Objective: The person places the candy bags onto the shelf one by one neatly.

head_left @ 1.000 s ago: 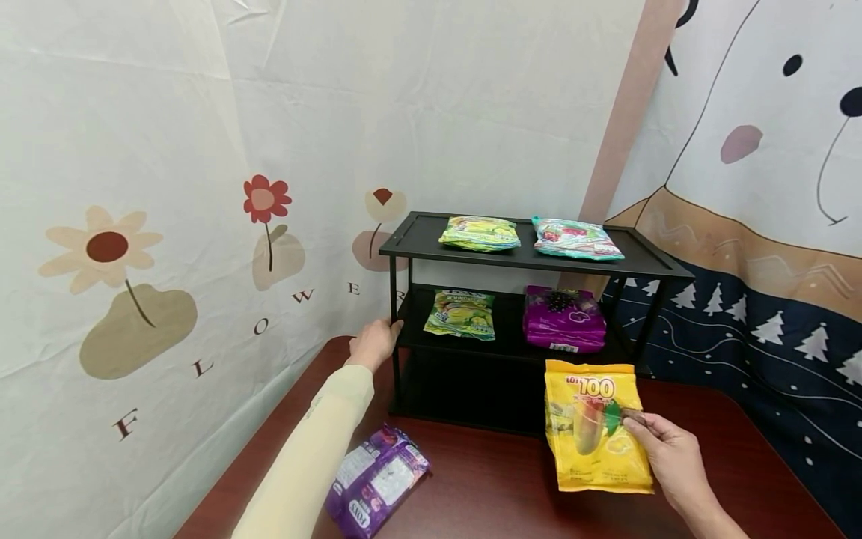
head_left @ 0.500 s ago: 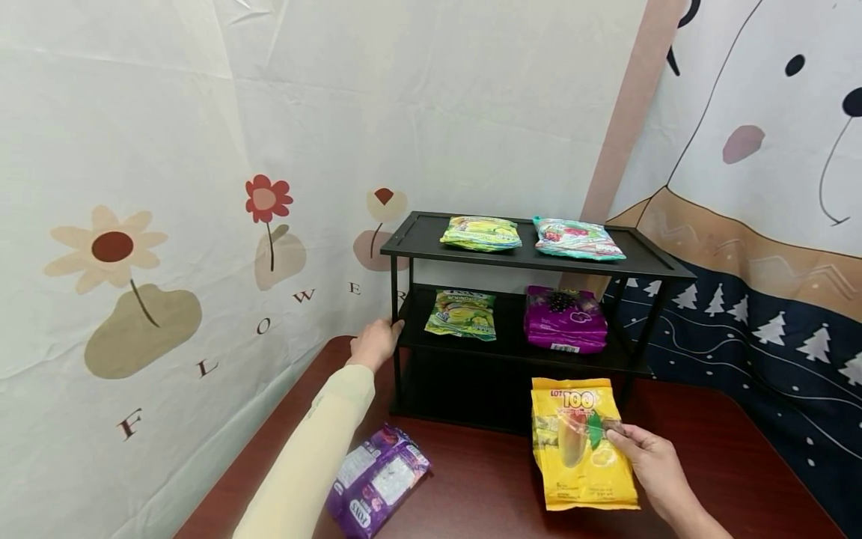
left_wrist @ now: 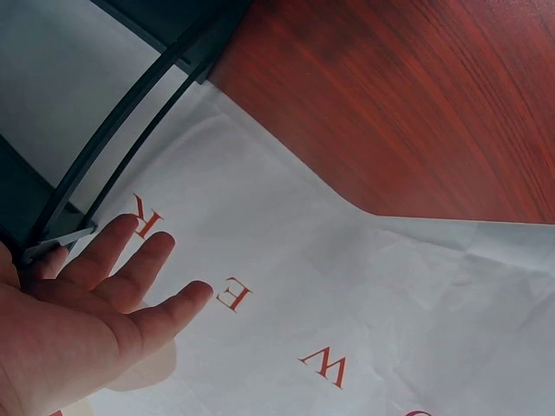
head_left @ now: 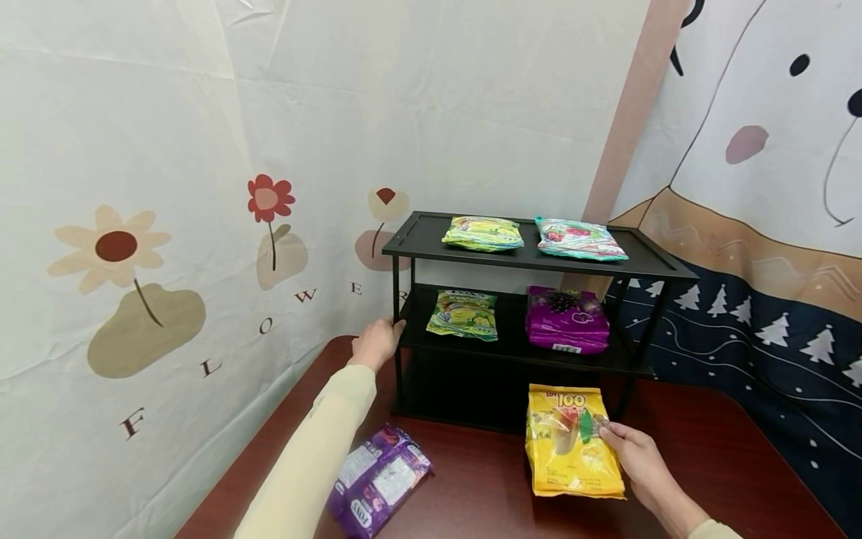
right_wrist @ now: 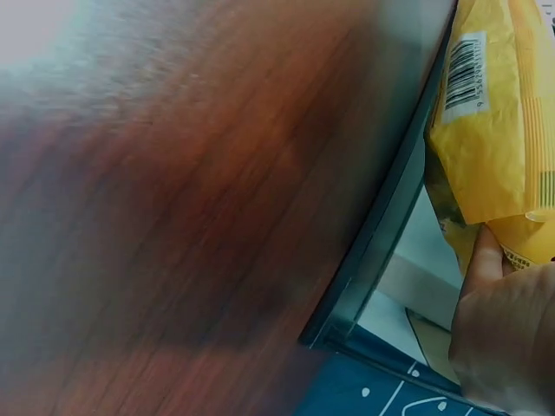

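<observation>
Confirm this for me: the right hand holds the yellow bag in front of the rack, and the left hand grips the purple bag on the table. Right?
Not quite. The left hand rests on the rack, at its front left post; the purple bag lies untouched on the table. The right hand does hold the yellow bag. The head view shows it.

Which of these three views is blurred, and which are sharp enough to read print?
Head view: sharp, evenly lit, "100" legible on the yellow bag. Left wrist view: sharp, red letters clear beside the left hand. Right wrist view: the table smeared by blur, though the bag's barcode shows.
</observation>
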### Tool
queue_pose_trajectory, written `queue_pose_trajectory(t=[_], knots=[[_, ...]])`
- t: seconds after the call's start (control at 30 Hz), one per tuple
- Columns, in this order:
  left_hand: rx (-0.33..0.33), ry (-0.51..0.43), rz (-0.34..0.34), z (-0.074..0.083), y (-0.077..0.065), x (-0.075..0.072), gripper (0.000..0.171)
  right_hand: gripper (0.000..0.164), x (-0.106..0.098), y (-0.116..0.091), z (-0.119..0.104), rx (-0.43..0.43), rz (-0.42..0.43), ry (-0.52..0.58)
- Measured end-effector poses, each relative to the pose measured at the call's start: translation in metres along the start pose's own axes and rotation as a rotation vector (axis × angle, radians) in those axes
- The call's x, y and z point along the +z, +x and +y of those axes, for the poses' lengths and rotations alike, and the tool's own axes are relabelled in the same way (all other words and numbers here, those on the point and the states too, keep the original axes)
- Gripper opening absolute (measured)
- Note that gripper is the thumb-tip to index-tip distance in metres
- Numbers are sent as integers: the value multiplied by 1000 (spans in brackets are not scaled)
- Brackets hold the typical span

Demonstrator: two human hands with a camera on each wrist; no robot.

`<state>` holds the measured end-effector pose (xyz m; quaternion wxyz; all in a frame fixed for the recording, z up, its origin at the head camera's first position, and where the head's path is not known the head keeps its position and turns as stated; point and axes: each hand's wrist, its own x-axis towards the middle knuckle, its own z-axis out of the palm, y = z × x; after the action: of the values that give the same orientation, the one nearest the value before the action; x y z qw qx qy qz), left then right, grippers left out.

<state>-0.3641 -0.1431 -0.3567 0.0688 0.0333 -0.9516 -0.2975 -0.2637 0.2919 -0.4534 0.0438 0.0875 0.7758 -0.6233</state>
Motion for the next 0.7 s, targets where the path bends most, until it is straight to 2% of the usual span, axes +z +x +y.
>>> queue_pose_trajectory(t=[0.43, 0.57, 0.7], knots=[[17, 6, 2, -2, 2, 1, 43, 53, 5, 28, -3, -21, -13, 48], [23, 0, 5, 0, 0, 0, 43, 55, 5, 37, 0, -28, -14, 19], [26, -8, 12, 0, 0, -1, 42, 61, 4, 44, 2, -32, -25, -64]])
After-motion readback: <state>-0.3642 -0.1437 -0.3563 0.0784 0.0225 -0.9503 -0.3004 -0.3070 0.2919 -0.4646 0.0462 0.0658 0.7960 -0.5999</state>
